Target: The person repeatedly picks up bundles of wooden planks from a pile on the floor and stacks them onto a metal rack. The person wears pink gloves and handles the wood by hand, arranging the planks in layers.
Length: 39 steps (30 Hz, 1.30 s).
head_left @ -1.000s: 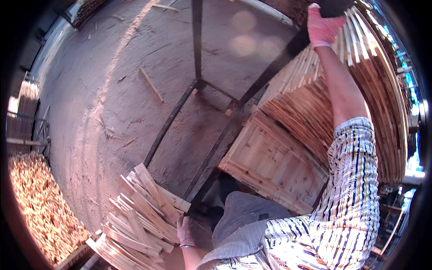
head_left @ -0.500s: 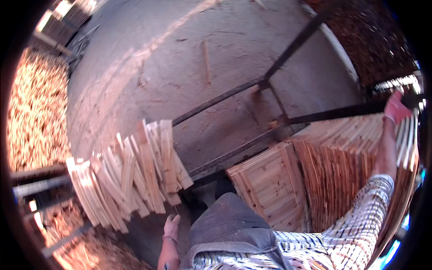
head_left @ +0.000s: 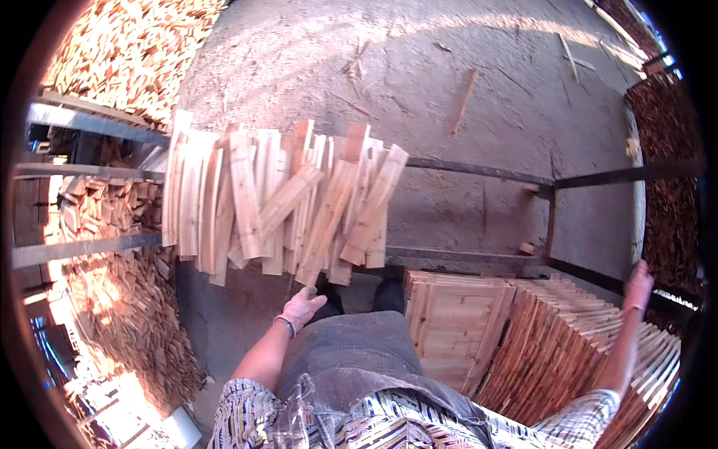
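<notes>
Pale wooden slats [head_left: 247,194] lie in an uneven layer across dark metal rails in front of me, several of them crosswise on top. My left hand [head_left: 303,308], in a pinkish glove, is just below the near ends of the slats, its fingers loosely bent and apart with nothing visible in them. Far to my right, my right hand [head_left: 638,284] is by a dark metal rail, above the far edge of a stack of wooden panels [head_left: 553,344]. Blur and distance hide its fingers. The nearest panel [head_left: 460,329] shows its flat boarded face.
A metal frame [head_left: 479,170] of bars runs across the front and right. Heaps of short wood pieces [head_left: 127,60] rise at the far left, with more scraps [head_left: 134,299] below the left rails. Sticks [head_left: 465,101] lie on the dusty floor [head_left: 419,75]. A dark pile [head_left: 669,165] borders the right.
The view has turned to the right and the slats now sit more centrally. My left hand has risen closer to their near ends. My right arm still stretches out over the panel stack.
</notes>
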{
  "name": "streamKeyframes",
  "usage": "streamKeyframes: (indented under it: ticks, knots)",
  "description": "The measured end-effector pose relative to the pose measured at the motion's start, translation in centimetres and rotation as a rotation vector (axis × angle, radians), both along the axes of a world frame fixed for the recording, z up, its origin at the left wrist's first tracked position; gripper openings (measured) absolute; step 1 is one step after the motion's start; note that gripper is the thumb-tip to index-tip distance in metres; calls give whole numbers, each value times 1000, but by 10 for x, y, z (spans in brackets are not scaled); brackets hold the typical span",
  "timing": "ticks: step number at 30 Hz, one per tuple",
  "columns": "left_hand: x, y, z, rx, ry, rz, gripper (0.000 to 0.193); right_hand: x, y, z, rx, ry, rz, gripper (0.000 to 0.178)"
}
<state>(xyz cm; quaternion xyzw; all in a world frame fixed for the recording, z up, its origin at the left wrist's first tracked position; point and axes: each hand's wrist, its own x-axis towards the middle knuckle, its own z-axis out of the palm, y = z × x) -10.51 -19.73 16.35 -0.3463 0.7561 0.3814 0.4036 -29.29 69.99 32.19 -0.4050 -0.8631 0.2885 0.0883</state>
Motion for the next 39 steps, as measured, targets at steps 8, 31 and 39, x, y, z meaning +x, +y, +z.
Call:
streamKeyframes:
  ticks: [8,31,39]
  knots:
    - [58,-85,22,-84,28,304,68,27,-483,-210,-688,-464,927,56]
    - [-158,-279,-165,-693,48,-160,145,252,-778,-266,-762,-687,252,76]
    - [-123,-243,-192,-627,409,-73,131,94,-719,-368,-554,-441,296,83]
